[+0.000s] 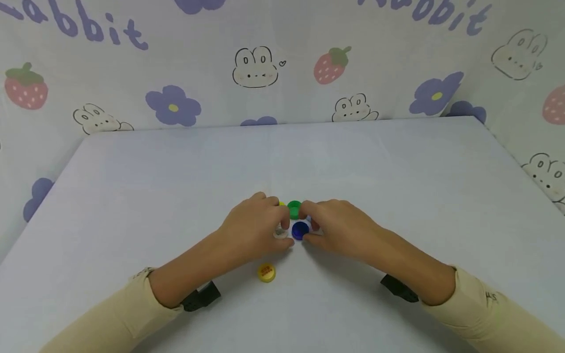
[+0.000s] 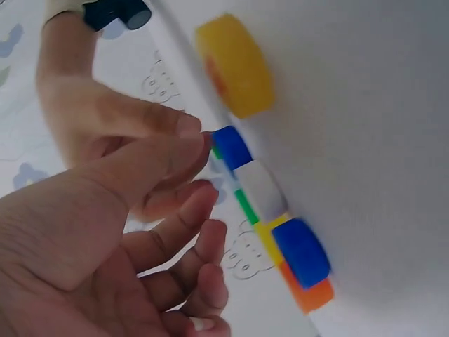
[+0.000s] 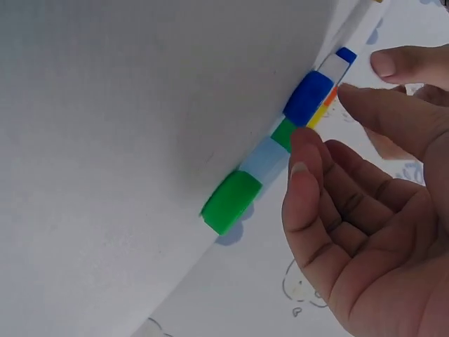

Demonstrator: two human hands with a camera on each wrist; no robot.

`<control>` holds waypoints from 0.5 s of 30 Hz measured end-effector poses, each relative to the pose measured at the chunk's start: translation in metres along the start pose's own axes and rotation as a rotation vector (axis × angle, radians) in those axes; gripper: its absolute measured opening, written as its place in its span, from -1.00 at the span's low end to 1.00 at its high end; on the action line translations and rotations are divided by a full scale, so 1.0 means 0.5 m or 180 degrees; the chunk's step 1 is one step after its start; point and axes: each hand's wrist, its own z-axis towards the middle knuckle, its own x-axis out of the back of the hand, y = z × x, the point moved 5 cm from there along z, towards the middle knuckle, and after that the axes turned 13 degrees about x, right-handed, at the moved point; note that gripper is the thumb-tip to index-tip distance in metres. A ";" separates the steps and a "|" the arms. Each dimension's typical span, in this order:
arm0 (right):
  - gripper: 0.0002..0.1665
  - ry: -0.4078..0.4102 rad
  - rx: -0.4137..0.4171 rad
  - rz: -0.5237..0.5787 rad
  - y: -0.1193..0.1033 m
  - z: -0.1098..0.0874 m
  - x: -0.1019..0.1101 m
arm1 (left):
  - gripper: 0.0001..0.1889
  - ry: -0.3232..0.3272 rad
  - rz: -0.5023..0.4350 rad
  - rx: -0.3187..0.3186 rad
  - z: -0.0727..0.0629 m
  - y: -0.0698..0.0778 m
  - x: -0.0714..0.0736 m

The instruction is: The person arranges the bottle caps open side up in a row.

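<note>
Several round plastic bottle caps lie close together on the white table. In the head view a blue cap sits at the front, with a clear whitish cap to its left and a green cap behind. My left hand arches over the whitish cap, with thumb and forefinger apart. On the other side, my right hand has its thumb tip at the blue cap's edge and its bent forefinger beside the green one. A light-blue cap and another green cap show near the right fingers.
Nearer to me, a yellow cap with red print lies apart from the cluster. An orange cap and a second blue cap show in the left wrist view. A printed cloth hangs behind the table.
</note>
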 end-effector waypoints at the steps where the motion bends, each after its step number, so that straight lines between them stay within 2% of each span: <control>1: -0.73 -0.0021 -0.0026 -0.0070 -0.004 -0.002 -0.001 | -0.73 -0.0062 -0.0053 0.0041 -0.008 -0.004 0.001; 5: -0.81 -0.0154 0.0100 -0.0241 -0.036 -0.011 -0.009 | -0.67 -0.0365 -0.0174 0.0144 -0.048 -0.019 -0.001; 9: -0.81 -0.0336 0.0418 -0.0157 -0.082 -0.014 -0.024 | -0.58 -0.0563 0.0001 0.0158 -0.082 -0.024 -0.006; 11: -0.78 -0.0443 0.0522 -0.0104 -0.101 -0.013 -0.033 | -0.54 -0.0606 0.0104 0.0157 -0.092 -0.026 -0.011; 15: -0.73 -0.0641 0.0567 -0.0095 -0.122 -0.004 -0.049 | -0.54 -0.0682 0.0159 0.0165 -0.099 -0.032 -0.023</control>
